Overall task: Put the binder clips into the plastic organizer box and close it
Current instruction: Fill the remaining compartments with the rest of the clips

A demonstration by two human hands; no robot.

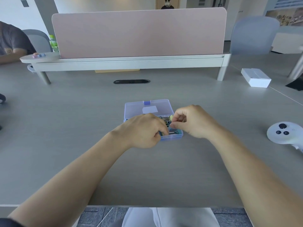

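Far left of the scene there was a green bottle [53, 42] tucked behind the pink divider [139, 33], nothing to do with the job. Coming across the grey tabletop [147, 169], the left hand [144, 130] was down over the near left part of the plastic organizer box [172, 137]. Its fingers were curled into the tray and, as far as I could tell, pinching one of the binder clips [167, 118] by its wire handles. The box sat in the middle of the tabletop with its lid [136, 108] flipped open and leaning toward the far side, and a jumble of silver, blue and gold clips was already inside. Just right of that, the right hand [193, 122] hovered over the tray's right end with fingers curled and thumb tip up against the forefinger. Honestly I couldn't tell if it had a clip in there or nothing at all. Off to the far right were a white carton [255, 77] and, nearer, a white controller [282, 132], both well apart from the box. I didn't spot any loose clips on the tabletop, so my guess is this was the tidy-up bit before shutting it. If I were doing it, I'd press the clips flat with the handles folded down below the rim and get both hands clear of the hinge side. Then I'd swing the lid over and push on the front latch until it clicks. A handle sticking up would likely jam the lid.
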